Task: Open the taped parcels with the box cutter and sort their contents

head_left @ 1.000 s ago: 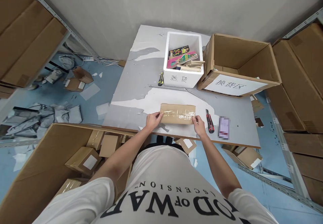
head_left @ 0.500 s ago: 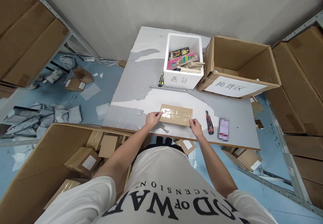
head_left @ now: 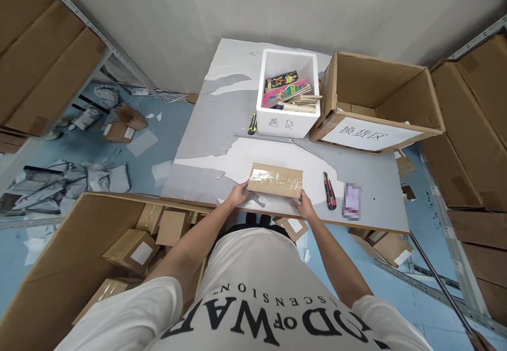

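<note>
A small cardboard box (head_left: 276,181) with shiny clear tape across its top is at the near part of the table. My left hand (head_left: 239,193) grips its left end, fingertips at the near left corner. At the near right corner my right hand (head_left: 304,205) holds the other end, with some fingers hidden under the edge. To the right of my right hand lies a red and black box cutter (head_left: 329,191). Beyond it is a blurred purple phone-like object (head_left: 351,201).
A white foam box (head_left: 287,124) of books and a large open carton (head_left: 372,134) stand at the back of the table (head_left: 194,145). A yellow cutter (head_left: 252,124) lies beside the foam box. A bin of parcels (head_left: 91,235) is left. Another person's hand (head_left: 479,340) holds a pole (head_left: 439,282).
The cardboard box has tilted or risen slightly, and both hands have shifted down to its lower corners. A pole and another person's hand have come into view at the lower right.
</note>
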`<state>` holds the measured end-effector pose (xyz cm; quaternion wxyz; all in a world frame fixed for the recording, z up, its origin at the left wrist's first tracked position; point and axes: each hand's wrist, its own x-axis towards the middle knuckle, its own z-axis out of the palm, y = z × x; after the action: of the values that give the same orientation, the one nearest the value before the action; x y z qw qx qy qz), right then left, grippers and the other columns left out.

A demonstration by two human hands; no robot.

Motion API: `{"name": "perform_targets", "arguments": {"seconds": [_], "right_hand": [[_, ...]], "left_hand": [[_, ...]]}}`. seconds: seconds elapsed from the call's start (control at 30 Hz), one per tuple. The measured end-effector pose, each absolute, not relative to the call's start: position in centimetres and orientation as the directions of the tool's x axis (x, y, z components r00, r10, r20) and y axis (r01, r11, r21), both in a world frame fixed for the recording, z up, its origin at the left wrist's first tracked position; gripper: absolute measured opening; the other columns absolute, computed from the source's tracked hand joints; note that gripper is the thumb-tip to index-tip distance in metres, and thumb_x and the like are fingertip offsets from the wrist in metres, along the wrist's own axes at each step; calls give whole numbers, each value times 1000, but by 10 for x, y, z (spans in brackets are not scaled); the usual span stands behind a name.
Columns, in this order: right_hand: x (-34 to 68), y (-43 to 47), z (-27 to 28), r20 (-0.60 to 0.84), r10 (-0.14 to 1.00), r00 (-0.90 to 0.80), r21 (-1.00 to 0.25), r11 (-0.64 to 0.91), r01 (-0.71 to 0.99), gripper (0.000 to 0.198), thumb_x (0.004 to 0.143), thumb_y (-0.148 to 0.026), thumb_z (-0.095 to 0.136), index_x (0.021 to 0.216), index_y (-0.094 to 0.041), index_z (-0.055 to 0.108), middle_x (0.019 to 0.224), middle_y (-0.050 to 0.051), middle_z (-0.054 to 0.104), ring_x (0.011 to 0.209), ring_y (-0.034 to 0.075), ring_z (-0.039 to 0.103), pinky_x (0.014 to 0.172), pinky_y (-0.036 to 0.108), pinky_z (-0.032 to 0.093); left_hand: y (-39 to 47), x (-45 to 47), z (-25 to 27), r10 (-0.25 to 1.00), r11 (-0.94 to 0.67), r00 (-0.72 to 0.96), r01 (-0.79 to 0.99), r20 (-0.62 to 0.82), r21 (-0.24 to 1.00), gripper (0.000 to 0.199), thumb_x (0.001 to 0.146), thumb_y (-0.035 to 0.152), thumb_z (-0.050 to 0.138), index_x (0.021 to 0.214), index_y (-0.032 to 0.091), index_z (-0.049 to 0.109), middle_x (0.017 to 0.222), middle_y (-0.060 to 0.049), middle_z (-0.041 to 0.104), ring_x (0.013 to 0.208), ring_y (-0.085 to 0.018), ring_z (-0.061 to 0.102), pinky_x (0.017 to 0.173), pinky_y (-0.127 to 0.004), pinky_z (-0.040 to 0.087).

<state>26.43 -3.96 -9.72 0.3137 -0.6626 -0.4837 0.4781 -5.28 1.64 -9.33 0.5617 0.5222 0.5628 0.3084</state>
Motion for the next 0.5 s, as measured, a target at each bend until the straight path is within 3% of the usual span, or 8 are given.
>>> {"name": "perform_targets", "arguments": {"seconds": [0.27, 0.4, 0.5], "right_hand": [[262, -32, -72, -259, 966, 16, -945, -257, 200, 49, 74, -42, 59, 117, -23, 48, 126, 11, 58, 120, 24, 53, 103, 43, 43], [269, -27, -52, -204, 977, 65, -943, -214, 255, 43, 78, -52, 55, 108, -21, 51, 117, 12, 62, 113, 24, 56, 98, 41, 44], [272, -19, -42, -201, 970, 138, -900, -239, 364, 46, 81, -58, 47, 104, -19, 53, 113, 13, 64, 103, 24, 58, 93, 41, 45]], "left_hand": [[21, -55, -72, 940, 196, 237, 218, -247, 956, 57, 70, 51, 69, 113, 13, 67, 118, -11, 69, 118, -28, 60, 105, -41, 43], [31, -51, -53, 961, 192, 168, 171, -220, 966, 65, 73, 55, 67, 122, 12, 64, 125, -12, 65, 118, -30, 60, 105, -44, 44], [35, -45, -48, 961, 230, 139, 83, -240, 970, 72, 65, 54, 75, 123, 12, 64, 127, -13, 63, 117, -31, 60, 105, -46, 44]]}}
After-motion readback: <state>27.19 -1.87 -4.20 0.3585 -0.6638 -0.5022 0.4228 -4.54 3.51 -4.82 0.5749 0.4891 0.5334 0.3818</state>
